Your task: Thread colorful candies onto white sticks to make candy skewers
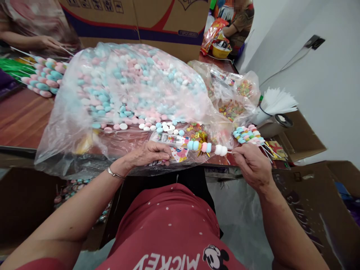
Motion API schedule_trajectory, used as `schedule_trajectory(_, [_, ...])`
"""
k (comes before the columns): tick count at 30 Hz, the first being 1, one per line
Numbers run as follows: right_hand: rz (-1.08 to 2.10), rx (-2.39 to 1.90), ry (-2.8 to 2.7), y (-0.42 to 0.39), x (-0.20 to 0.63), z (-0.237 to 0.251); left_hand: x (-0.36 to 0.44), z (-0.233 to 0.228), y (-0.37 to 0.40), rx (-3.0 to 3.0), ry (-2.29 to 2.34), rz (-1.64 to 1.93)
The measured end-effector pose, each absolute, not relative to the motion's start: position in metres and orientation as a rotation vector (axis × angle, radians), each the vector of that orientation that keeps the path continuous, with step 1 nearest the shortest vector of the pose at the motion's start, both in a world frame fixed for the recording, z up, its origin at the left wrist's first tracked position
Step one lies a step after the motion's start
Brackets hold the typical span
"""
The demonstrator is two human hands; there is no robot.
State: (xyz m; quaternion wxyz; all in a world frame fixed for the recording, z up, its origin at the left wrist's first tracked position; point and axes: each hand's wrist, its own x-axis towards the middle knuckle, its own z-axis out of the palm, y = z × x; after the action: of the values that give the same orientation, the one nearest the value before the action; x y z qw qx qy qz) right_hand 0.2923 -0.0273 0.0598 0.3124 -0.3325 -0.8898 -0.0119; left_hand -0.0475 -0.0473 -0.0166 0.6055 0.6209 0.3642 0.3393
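My right hand (pixel 251 165) pinches a thin stick (pixel 230 151) threaded with blue, pink and white marshmallows (pixel 206 147), held level over the table's near edge. My left hand (pixel 152 153) is closed at the stick's other end, fingertips touching the outermost blue marshmallow; whether it grips anything is unclear. A big clear plastic bag (pixel 129 86) full of pastel marshmallows lies open just beyond both hands, with loose pieces (pixel 157 126) spilled at its mouth. A small printed packet (pixel 170 139) lies by my left hand.
Finished marshmallow skewers lie at right (pixel 249 135) and far left (pixel 45 77). A cup of white sticks (pixel 274 103) stands right. Smaller candy bags (pixel 233 93), a cardboard box (pixel 140 18) behind, open boxes on the floor (pixel 317 202). Other people's arms at far left (pixel 30 39) and back (pixel 239 22).
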Motion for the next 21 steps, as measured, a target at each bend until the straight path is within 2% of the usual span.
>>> schedule_trajectory(10, [-0.173, -0.769, -2.389, -0.03, 0.289, 0.053, -0.043, -0.013, -0.054, 1.397, 0.813, 0.861])
schedule_trajectory(21, [-0.488, -0.62, -2.506, -0.041, 0.286, 0.06, -0.043, -0.021, -0.053, 1.25, 0.847, 0.789])
